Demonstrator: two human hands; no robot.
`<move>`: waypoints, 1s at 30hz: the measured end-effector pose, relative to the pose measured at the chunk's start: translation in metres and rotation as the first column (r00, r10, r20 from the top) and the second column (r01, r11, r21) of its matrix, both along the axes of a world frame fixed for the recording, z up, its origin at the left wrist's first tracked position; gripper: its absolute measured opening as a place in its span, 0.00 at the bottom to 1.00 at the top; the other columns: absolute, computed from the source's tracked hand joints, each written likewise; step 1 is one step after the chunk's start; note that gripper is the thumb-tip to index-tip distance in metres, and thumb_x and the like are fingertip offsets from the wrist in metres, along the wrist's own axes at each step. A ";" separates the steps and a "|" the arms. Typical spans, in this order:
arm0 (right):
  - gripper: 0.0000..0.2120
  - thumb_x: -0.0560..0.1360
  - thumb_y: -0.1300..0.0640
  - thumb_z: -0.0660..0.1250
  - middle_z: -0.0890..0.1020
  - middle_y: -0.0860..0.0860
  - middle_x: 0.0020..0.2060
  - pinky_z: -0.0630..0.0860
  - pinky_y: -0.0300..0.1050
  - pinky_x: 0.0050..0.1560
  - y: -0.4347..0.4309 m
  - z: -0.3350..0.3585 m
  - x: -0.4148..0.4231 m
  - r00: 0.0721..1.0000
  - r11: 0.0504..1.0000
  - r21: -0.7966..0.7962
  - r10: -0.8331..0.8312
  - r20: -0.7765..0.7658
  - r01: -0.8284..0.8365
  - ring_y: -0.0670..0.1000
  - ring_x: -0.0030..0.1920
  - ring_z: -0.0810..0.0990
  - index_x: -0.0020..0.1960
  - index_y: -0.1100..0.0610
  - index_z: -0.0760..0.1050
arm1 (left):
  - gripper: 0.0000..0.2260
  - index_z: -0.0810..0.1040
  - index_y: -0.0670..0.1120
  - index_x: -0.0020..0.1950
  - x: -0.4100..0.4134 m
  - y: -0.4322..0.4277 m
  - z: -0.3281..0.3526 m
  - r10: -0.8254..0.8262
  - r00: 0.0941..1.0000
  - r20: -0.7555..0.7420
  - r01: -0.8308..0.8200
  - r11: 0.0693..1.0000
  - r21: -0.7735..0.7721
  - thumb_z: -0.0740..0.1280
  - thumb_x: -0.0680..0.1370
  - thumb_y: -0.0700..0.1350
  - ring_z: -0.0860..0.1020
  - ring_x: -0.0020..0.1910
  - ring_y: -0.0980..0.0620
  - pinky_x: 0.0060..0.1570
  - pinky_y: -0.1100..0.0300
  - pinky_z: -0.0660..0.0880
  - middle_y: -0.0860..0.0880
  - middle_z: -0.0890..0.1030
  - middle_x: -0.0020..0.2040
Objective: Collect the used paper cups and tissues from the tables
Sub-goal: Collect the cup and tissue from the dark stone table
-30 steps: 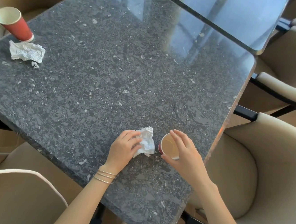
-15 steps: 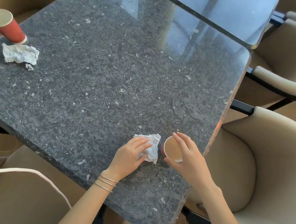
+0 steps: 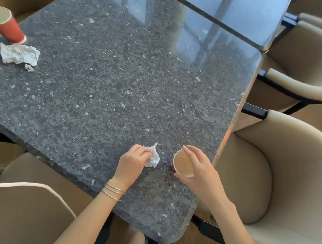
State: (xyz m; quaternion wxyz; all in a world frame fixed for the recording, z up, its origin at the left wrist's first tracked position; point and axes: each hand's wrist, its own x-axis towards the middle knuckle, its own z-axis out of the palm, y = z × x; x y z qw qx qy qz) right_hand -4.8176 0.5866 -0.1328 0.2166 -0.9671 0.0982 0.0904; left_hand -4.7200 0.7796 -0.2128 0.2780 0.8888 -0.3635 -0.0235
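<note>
Near the front right corner of the dark stone table [image 3: 119, 98], my left hand [image 3: 132, 164] curls its fingers round a crumpled white tissue [image 3: 153, 158]. Just right of it, my right hand [image 3: 200, 171] grips the rim of a red paper cup [image 3: 181, 163] between thumb and fingers; the cup stands upright on the table. At the far left a second red paper cup [image 3: 6, 25] stands upright, with another crumpled tissue [image 3: 19, 55] and a small scrap lying in front of it.
Beige upholstered chairs ring the table: one at the right [image 3: 288, 183], another behind it [image 3: 309, 63], one at the lower left [image 3: 19, 212]. A second glossy table [image 3: 236, 9] abuts the far edge.
My left hand has gathered the tissue tighter and drawn it left, away from the cup. My right hand's grip on the cup rim has stayed in place.
</note>
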 end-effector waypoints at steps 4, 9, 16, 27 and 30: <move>0.37 0.71 0.42 0.68 0.61 0.43 0.71 0.72 0.43 0.55 0.008 0.017 -0.020 0.998 0.999 -0.016 0.044 0.034 -0.043 0.46 0.68 0.62 0.73 0.48 0.56 | 0.08 0.82 0.43 0.42 -0.031 0.023 0.022 -0.014 0.999 0.043 0.015 1.000 -0.021 0.76 0.66 0.36 0.80 0.43 0.49 0.32 0.59 0.79 0.49 0.83 0.44; 0.36 0.70 0.41 0.68 0.62 0.42 0.70 0.72 0.41 0.54 0.026 0.047 -0.067 0.987 0.995 -0.024 0.100 0.123 -0.098 0.45 0.66 0.63 0.73 0.48 0.56 | 0.05 0.82 0.43 0.47 -0.091 0.034 0.069 0.001 0.989 0.146 0.013 0.995 -0.097 0.72 0.72 0.40 0.80 0.47 0.51 0.40 0.58 0.79 0.49 0.82 0.47; 0.35 0.67 0.41 0.71 0.66 0.41 0.67 0.72 0.39 0.52 0.050 0.083 -0.186 0.952 0.990 0.041 0.117 0.283 -0.134 0.44 0.63 0.68 0.71 0.47 0.62 | 0.10 0.83 0.43 0.48 -0.219 0.061 0.118 0.198 0.980 0.022 -0.184 0.945 -0.270 0.75 0.68 0.39 0.79 0.46 0.54 0.48 0.67 0.75 0.49 0.82 0.47; 0.36 0.68 0.41 0.70 0.65 0.41 0.67 0.66 0.34 0.51 0.104 0.125 -0.303 0.905 0.944 -0.002 0.315 0.285 -0.329 0.44 0.62 0.67 0.71 0.46 0.60 | 0.11 0.83 0.44 0.49 -0.386 0.127 0.155 0.414 0.903 -0.113 -0.429 0.858 -0.282 0.75 0.68 0.39 0.79 0.49 0.55 0.49 0.60 0.78 0.48 0.83 0.48; 0.36 0.68 0.40 0.70 0.65 0.39 0.67 0.67 0.34 0.51 0.128 0.135 -0.320 0.891 0.934 0.001 0.341 0.301 -0.358 0.42 0.62 0.66 0.71 0.44 0.60 | 0.10 0.83 0.45 0.49 -0.411 0.150 0.165 0.457 0.883 -0.106 -0.468 0.840 -0.276 0.75 0.68 0.40 0.80 0.48 0.54 0.48 0.61 0.78 0.48 0.83 0.48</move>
